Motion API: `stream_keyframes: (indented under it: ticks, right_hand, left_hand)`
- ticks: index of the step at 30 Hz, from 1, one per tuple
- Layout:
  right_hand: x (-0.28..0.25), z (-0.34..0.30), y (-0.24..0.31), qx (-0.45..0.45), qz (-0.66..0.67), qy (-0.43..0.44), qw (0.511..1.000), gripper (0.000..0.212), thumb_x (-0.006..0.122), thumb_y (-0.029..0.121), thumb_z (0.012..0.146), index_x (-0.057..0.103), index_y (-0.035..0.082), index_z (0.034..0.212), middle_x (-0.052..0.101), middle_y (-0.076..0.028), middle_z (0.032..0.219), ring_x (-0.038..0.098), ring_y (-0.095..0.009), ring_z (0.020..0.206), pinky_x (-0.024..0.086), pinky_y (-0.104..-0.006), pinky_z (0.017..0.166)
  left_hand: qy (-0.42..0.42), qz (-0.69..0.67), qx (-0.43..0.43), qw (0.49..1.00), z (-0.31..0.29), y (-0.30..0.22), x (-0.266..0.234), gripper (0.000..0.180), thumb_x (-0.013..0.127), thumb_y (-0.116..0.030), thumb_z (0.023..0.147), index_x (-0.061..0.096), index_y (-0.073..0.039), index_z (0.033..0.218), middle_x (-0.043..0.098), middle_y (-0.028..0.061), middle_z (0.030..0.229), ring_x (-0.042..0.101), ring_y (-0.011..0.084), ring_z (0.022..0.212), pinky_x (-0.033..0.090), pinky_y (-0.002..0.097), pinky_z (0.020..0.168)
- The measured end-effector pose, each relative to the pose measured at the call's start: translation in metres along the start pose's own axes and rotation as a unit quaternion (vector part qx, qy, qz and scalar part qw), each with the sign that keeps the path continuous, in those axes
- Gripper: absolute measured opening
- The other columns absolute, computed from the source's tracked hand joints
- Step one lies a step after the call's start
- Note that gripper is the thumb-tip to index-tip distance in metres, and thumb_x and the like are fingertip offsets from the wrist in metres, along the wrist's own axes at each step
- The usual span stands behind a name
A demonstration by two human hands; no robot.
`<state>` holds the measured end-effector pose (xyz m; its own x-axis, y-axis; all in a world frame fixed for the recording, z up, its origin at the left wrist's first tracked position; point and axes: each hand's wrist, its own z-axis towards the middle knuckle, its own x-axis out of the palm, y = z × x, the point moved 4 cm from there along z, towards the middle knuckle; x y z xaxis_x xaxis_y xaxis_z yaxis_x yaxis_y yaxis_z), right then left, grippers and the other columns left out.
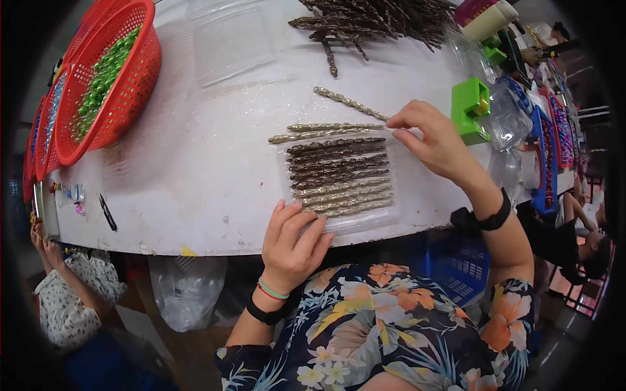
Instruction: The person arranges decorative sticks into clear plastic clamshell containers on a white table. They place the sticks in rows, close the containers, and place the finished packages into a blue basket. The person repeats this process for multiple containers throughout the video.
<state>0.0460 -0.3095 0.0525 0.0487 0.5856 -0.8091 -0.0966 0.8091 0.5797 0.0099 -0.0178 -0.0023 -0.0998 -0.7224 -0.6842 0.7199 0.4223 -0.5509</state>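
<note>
A clear plastic tray (362,225) lies near the table's front edge, with dark brown twisted sticks (336,156) and pale gold twisted sticks (345,195) side by side in it. My left hand (291,244) rests on the tray's near left corner, fingers stretched out over the ends of the lowest gold sticks. With thumb and forefinger, my right hand (427,137) pinches the right end of a loose gold twisted stick (349,102), which slants up to the left beyond the tray. Two more gold sticks (319,133) lie along the tray's far edge.
Dark sticks (378,23) are heaped at the far side. Red baskets, one with green beads (107,81), stand on the left. A green tape dispenser (469,111) is at right. A pen (107,212) and an empty clear tray (231,49) also lie here. Another person's hands (49,247) show far left.
</note>
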Motion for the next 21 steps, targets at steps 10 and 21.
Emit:
stream_keyframes:
  ticks: [10,21]
  right_hand:
    - [0.022,0.04,-0.014,0.026,-0.012,0.077,0.997,0.014,0.068,0.016,0.083,0.071,0.005,0.091,0.066,-0.012,0.09,0.065,-0.029,0.085,0.051,-0.0392,0.077]
    - [-0.013,0.014,0.007,0.059,0.057,0.04,0.996,0.009,0.069,0.009,0.085,0.064,0.001,0.087,0.066,-0.012,0.082,0.065,-0.026,0.077,0.052,-0.0338,0.072]
  left_hand:
    - [-0.001,0.01,0.002,1.0,0.0,0.001,0.0,0.031,0.084,-0.01,0.067,0.074,-0.009,0.097,0.065,0.0061,0.102,0.059,0.0317,0.112,0.049,0.0535,0.105]
    - [0.008,0.007,0.018,1.0,-0.001,0.001,-0.001,0.042,0.086,-0.011,0.069,0.069,-0.006,0.107,0.064,0.0084,0.105,0.059,0.0322,0.113,0.047,0.0548,0.106]
